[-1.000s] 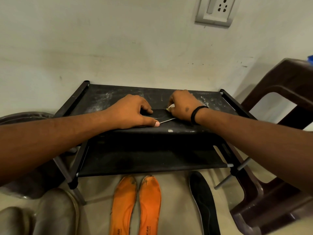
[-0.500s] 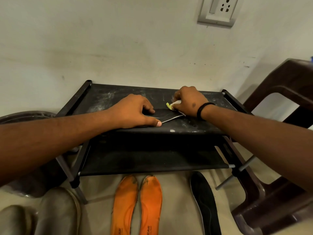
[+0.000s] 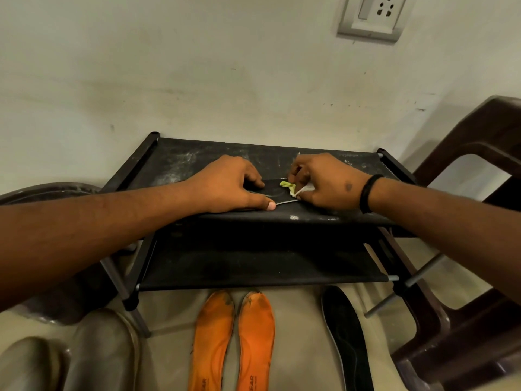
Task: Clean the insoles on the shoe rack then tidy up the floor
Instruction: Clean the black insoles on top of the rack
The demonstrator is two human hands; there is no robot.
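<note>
A black insole (image 3: 277, 193) lies on the dusty top shelf of the black shoe rack (image 3: 180, 162). My left hand (image 3: 228, 186) presses down on the insole's left part, thumb along its near edge. My right hand (image 3: 324, 182) grips a small yellow-green and white cloth (image 3: 290, 187) against the insole's right part. Most of the insole is hidden under both hands. On the floor in front of the rack lie two orange insoles (image 3: 234, 340) side by side and another black insole (image 3: 346, 337) to their right.
A dark brown plastic chair (image 3: 465, 320) stands right of the rack. Two grey shoes (image 3: 84, 354) sit at the bottom left, with a dark round object (image 3: 50, 193) behind the rack's left side. A wall socket (image 3: 372, 16) is mounted above.
My right hand has slid the cloth over the insole, away and back towards me, and the cloth shows more. My left hand has stayed pressed on the insole.
</note>
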